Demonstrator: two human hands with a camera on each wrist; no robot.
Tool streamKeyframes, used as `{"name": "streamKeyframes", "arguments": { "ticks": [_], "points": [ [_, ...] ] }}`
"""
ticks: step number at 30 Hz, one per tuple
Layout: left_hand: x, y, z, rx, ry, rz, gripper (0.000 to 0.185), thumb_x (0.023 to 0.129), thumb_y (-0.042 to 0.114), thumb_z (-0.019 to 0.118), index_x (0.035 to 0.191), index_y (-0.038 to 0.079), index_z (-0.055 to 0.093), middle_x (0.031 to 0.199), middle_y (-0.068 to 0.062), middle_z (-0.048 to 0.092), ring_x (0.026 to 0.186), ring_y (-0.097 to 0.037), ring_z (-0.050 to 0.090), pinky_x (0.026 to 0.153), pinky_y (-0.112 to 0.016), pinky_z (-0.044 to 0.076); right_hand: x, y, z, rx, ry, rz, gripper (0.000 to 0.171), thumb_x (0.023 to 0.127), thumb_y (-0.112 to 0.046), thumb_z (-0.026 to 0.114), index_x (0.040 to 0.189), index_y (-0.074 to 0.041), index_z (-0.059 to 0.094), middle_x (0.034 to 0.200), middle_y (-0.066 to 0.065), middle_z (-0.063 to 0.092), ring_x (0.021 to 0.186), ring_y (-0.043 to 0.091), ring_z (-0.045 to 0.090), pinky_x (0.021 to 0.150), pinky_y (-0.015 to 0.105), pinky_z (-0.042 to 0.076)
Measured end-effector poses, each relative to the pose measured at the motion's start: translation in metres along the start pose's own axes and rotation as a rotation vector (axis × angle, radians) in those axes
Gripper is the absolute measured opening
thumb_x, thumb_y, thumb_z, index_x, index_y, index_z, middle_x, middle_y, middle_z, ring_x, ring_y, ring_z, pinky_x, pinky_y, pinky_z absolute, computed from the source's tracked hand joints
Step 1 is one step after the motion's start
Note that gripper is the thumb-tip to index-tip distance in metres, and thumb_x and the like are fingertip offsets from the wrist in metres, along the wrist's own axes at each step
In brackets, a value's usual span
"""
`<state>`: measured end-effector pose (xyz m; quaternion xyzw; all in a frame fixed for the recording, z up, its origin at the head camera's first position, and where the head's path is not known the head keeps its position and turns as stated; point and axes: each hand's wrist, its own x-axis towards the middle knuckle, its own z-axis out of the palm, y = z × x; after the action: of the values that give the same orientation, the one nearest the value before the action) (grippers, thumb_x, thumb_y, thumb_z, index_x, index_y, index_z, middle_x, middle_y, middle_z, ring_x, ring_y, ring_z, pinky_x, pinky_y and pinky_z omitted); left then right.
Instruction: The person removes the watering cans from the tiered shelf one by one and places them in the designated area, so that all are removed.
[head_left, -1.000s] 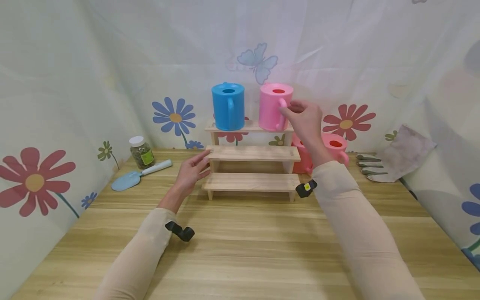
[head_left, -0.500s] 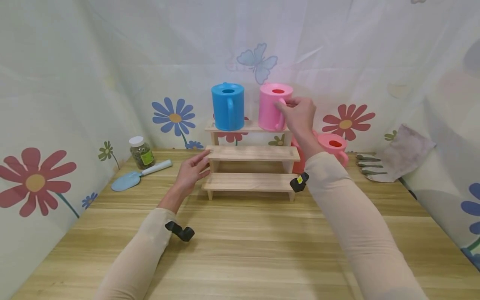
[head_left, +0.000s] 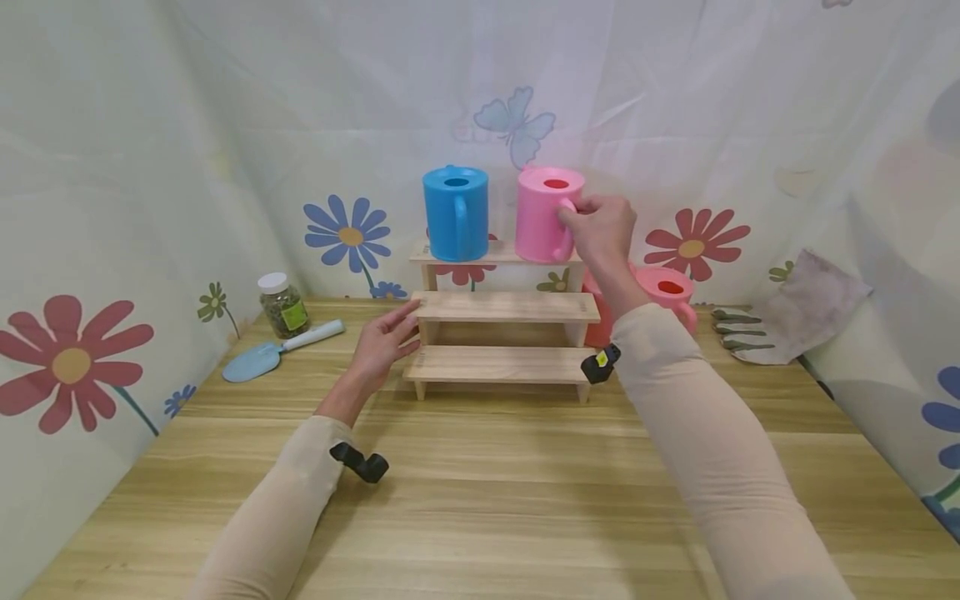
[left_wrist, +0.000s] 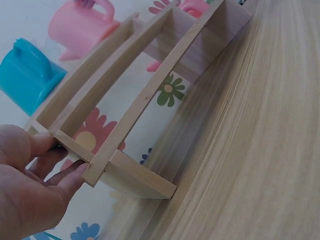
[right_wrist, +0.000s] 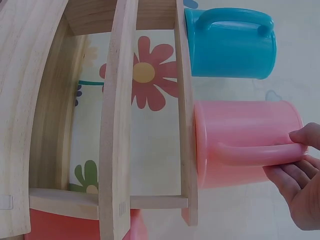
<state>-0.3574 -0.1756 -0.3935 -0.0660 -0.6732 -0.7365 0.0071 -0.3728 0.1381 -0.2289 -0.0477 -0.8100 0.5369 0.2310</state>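
Observation:
My right hand pinches the upper handle of a pink watering can between thumb and fingers. The can stands upright at the right end of the top tier of a wooden stepped stand. Beside it on the left, on the same tier, stands a blue watering can, also upright with its handle forward. With relaxed fingers, my left hand touches the left side of the stand. The left wrist view shows those fingertips against the side piece. Both lower tiers hold nothing.
Behind my right forearm, red-pink watering cans stand on the table, partly hidden. A jar with a white lid and a light blue trowel lie left. A gardening glove rests right. Flowered cloth walls enclose the table.
My right hand has shifted left, and its thumb has moved on the pink watering can's handle. The can sits very slightly farther left. My left hand has stayed put.

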Motion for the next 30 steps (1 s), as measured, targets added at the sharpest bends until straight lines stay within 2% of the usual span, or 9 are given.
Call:
{"name": "streamKeyframes", "arguments": {
  "ticks": [7,12,19,24,30],
  "points": [
    [-0.001,0.0,0.0,-0.013,0.001,-0.005,0.038,0.094,0.019,0.05,0.131,0.017,0.049,0.139,-0.009,0.038,0.119,-0.029,0.042,0.095,-0.045,0.039,-0.005,0.005,-0.009,-0.001,0.006,-0.034,0.031,0.08,-0.034,0.067,0.103,-0.015,0.071,0.094,0.001,0.067,0.084,0.015,0.056,0.069,0.026,0.051],
    [-0.001,0.001,0.0,-0.015,0.0,-0.01,0.038,0.094,0.019,0.049,0.132,0.016,0.049,0.139,-0.009,0.037,0.12,-0.029,0.042,0.096,-0.046,0.038,-0.01,0.009,-0.023,0.021,0.006,-0.069,0.035,0.079,-0.037,0.067,0.105,-0.014,0.07,0.094,0.002,0.067,0.083,0.015,0.057,0.07,0.026,0.051],
    [-0.001,0.002,0.001,-0.011,-0.007,-0.01,0.039,0.094,0.019,0.049,0.133,0.017,0.048,0.141,-0.009,0.035,0.121,-0.029,0.041,0.096,-0.045,0.038,-0.026,0.02,-0.056,0.066,0.005,-0.06,0.037,0.076,-0.041,0.069,0.104,-0.016,0.07,0.093,0.003,0.067,0.083,0.016,0.061,0.073,0.028,0.052],
    [-0.001,0.004,0.001,-0.019,-0.009,-0.014,0.039,0.094,0.018,0.049,0.133,0.015,0.047,0.141,-0.009,0.034,0.122,-0.03,0.039,0.096,-0.045,0.038,-0.044,0.03,-0.085,0.039,0.0,-0.079,0.044,0.074,-0.046,0.069,0.107,-0.017,0.069,0.093,0.004,0.068,0.086,0.017,0.061,0.076,0.028,0.052],
    [-0.006,0.011,0.003,-0.037,-0.026,-0.023,0.04,0.095,0.013,0.047,0.134,0.011,0.044,0.143,-0.01,0.031,0.123,-0.033,0.036,0.097,-0.046,0.036,-0.068,0.049,-0.12,-0.003,-0.013,-0.068,0.048,0.073,-0.048,0.069,0.108,-0.016,0.068,0.091,0.002,0.068,0.086,0.016,0.061,0.072,0.023,0.052]
  ]
}}
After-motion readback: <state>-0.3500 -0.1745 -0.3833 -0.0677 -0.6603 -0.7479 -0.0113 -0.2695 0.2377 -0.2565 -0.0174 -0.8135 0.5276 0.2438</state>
